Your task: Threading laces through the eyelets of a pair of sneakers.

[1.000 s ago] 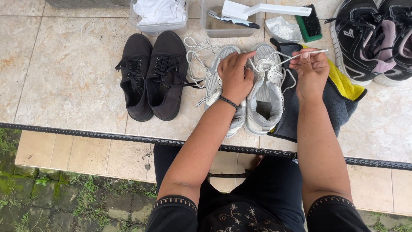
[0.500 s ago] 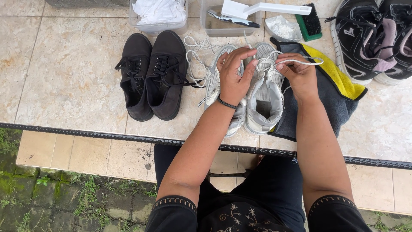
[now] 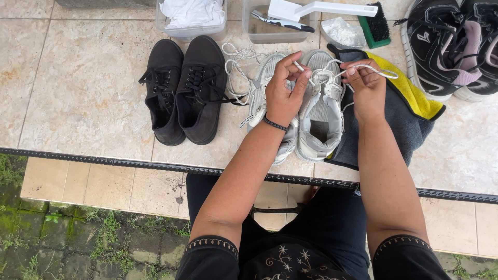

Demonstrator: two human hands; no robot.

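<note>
Now both hands' fingers (image 3: 303,78) pinching the white lace (image 3: 332,74) of a pale grey sneaker (image 3: 324,111).

The left hand (image 3: 282,96) covers the middle of the left grey sneaker (image 3: 270,111), so its tongue and eyelets cannot be seen. The right hand (image 3: 367,88) hides part of the white lace (image 3: 332,75) where the fingers pinch it, and how the lace runs through the right grey sneaker (image 3: 321,119) is too fine to tell. The grey and yellow cloth (image 3: 410,111) lies partly under that shoe. At the top edge, two clear plastic tubs (image 3: 193,30) are cut off, as is the white brush handle (image 3: 332,8). The black sports shoes (image 3: 451,46) run off the right edge (only their rear halves show).
</note>
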